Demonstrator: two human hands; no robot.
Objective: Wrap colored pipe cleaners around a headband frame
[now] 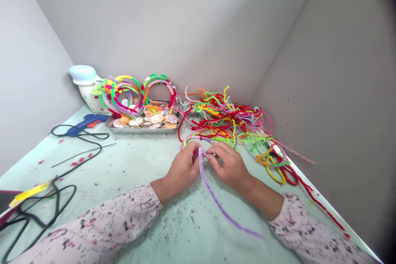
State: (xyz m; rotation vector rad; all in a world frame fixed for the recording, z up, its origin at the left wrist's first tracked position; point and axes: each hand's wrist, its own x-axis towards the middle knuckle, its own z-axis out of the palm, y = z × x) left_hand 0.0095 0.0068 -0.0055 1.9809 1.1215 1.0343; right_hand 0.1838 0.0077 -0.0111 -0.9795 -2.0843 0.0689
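Note:
A purple pipe cleaner (218, 204) hangs from my fingertips and curves toward the lower right over the table. My left hand (185, 164) is closed around a pipe-cleaner-wrapped headband, and its fingers press near the bent top of the purple strand. Just beyond my hands, the headband (193, 137) arcs in pink, green and purple; my fingers hide part of it. With thumb and forefinger, my right hand (229, 166) pinches the purple pipe cleaner beside the left fingertips. A small magenta bit shows between my hands.
Wrapped headbands (159, 80) stand on a metal tray (142, 130) of seashells. A tangled pile of pipe cleaners (222, 111) lies right, near yellow and red loop handles (291, 174). Leftward are a blue glue gun (85, 125), a black cord (57, 189) and a white container (89, 95).

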